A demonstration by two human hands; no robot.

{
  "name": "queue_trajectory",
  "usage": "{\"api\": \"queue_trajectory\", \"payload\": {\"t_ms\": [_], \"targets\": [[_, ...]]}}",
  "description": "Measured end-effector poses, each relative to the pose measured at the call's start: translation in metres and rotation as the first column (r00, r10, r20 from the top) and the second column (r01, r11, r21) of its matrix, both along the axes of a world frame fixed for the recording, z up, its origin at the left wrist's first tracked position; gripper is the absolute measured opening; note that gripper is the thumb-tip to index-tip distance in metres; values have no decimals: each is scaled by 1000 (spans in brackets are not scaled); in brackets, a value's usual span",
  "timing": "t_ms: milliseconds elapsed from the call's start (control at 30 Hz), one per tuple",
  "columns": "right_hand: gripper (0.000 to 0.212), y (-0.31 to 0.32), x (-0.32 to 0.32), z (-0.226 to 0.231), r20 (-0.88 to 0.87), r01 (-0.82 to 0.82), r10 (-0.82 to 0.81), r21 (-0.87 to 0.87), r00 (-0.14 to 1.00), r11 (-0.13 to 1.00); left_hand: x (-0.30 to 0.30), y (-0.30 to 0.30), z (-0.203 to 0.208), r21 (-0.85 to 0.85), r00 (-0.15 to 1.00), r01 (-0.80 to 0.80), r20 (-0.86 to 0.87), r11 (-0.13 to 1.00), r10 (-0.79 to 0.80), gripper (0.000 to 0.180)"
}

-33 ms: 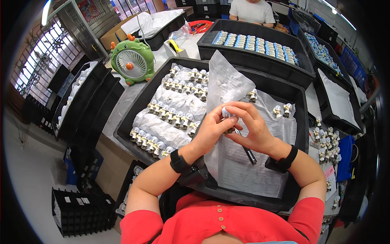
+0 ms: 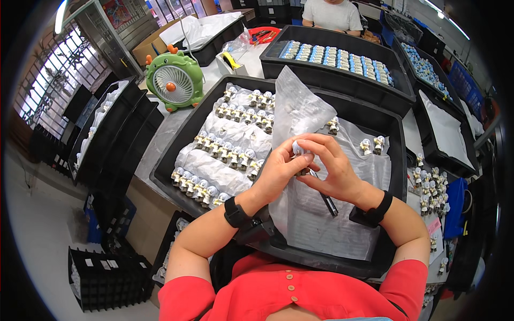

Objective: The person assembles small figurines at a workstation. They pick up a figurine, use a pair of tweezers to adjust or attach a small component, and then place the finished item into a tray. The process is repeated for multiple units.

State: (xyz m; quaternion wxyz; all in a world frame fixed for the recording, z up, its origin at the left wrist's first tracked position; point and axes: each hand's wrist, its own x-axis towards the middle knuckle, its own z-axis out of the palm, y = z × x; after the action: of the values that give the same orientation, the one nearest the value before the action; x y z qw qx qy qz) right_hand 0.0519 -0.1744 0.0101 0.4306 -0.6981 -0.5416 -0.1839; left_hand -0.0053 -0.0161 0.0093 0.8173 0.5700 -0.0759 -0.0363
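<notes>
Both hands meet over the black tray [image 2: 214,85], around a small figurine [image 2: 297,148] with a pale lilac head. My left hand [image 2: 277,170] grips it between thumb and fingers. My right hand [image 2: 337,172] curls over it from the other side, fingertips against its head; its lower part is mostly hidden. A slim dark pen-like tool [image 2: 330,204] sticks out below my right hand; whether the hand holds it, I cannot tell. Beneath lies a translucent foam sheet [image 2: 326,235]. On the tray's left stand rows of similar figurines [image 2: 230,152], and a pair of figurines [image 2: 373,145] on the right.
A green fan [image 2: 172,83] stands behind the tray's left corner, beside a tape dispenser [image 2: 232,63]. Farther back, another black tray [image 2: 337,75] holds blue-and-white pieces, with a person [image 2: 332,15] behind it. Loose figurines [image 2: 431,188] crowd the table at right, near a blue bin [image 2: 455,207].
</notes>
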Motion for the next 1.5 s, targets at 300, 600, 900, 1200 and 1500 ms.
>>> {"api": "queue_trajectory", "payload": {"t_ms": [300,600,900,1200,1500], "targets": [[68,0,0,2,21,-2,2,11,1000,1000,-2,1,4,11,1000,7,-4,1000,-7,41],[77,1,0,4,81,26,-31,63,996,998,-4,-1,8,-17,998,24,65,1000,-23,54],[84,0,3,1,68,31,-36,79,997,996,-5,-1,10,-64,999,15,51,998,-11,55],[90,0,1,0,35,42,-45,78,998,996,-1,4,10,-251,993,119,17,961,-119,52],[90,-2,-2,10,-36,48,-46,71,998,996,0,3,13,-294,985,168,5,941,-175,45]]}}
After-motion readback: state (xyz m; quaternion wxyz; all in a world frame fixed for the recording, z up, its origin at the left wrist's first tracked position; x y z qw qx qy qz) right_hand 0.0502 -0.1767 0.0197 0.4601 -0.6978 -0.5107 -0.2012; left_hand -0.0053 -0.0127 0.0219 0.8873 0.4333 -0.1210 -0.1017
